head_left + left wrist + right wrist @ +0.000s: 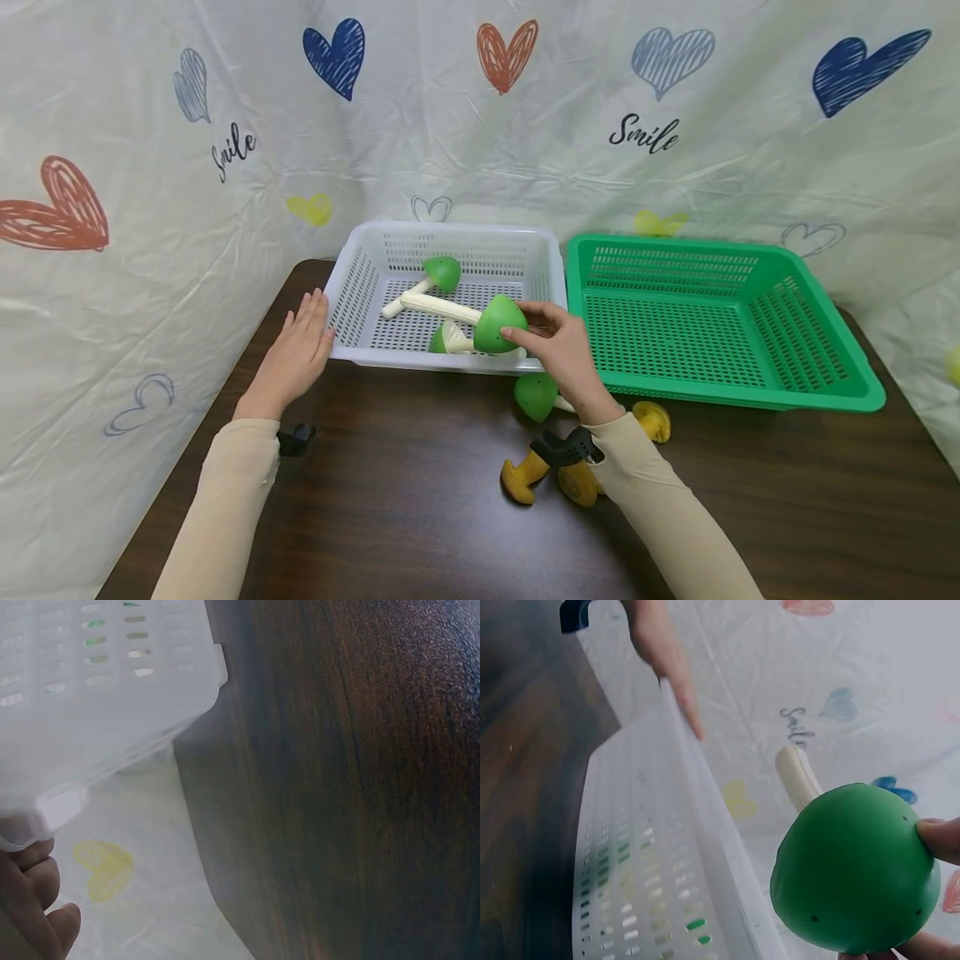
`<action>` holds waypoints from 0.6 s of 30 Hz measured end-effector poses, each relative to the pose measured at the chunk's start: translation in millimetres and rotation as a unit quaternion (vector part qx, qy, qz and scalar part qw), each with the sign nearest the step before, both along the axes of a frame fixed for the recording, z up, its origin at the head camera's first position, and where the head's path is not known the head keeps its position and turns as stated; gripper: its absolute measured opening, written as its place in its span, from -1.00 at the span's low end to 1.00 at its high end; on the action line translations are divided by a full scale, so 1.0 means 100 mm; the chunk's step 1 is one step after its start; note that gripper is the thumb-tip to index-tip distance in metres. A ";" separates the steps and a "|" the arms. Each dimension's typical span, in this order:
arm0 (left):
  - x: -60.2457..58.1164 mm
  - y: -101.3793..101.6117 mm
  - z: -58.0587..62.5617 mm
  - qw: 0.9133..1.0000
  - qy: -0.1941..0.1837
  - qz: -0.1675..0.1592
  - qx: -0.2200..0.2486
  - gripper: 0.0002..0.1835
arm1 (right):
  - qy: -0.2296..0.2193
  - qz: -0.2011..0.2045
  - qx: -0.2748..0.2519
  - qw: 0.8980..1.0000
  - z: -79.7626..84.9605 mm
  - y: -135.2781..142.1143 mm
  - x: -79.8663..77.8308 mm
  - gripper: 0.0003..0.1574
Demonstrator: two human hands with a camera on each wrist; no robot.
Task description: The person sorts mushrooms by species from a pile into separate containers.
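My right hand (560,350) pinches a toy mushroom by its green cap (855,870), above the near right part of the white basket (442,360). The mushroom's long pale stem (438,307) points left over the basket. Inside, another green-capped mushroom (442,273) lies toward the back, and a further one (442,337) lies near the front, partly hidden by the held mushroom. My left hand (298,346) rests with straight fingers against the basket's left side; in the left wrist view its fingers (45,881) show at the rim.
To the right stands a green basket (806,392) with nothing in it. On the brown table (390,500), in front of the baskets, lie a green-capped mushroom (536,396) and several yellow-brown mushrooms (522,478), partly hidden by my right forearm. A white patterned cloth (465,133) hangs behind.
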State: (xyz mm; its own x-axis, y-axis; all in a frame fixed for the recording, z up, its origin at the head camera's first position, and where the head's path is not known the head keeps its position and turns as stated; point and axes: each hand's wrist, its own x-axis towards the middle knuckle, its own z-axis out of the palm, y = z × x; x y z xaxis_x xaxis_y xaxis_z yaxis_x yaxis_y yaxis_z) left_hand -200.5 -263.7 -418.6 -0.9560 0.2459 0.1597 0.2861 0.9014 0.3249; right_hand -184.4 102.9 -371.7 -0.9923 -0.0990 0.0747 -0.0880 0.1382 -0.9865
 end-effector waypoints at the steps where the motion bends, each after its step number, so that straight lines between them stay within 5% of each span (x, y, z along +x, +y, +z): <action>1: 0.00 0.00 0.00 1.000 0.001 0.000 -0.001 -0.36 | 0.000 0.000 0.002 1.000 0.00 0.00 -0.03 -0.40; 18: 0.01 0.02 0.03 1.000 -0.007 0.004 -0.006 -0.36 | -0.015 -0.007 0.072 0.997 -0.10 -0.10 -0.32 -0.36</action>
State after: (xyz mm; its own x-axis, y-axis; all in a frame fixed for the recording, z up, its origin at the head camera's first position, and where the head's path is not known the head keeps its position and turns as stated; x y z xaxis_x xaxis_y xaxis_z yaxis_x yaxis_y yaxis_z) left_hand -199.9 -262.2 -415.5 -0.9600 0.2398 0.1444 0.2745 0.9073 0.3184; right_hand -216.1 92.7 -381.8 -0.9952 -0.0923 0.0312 -0.0560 0.2788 -0.9587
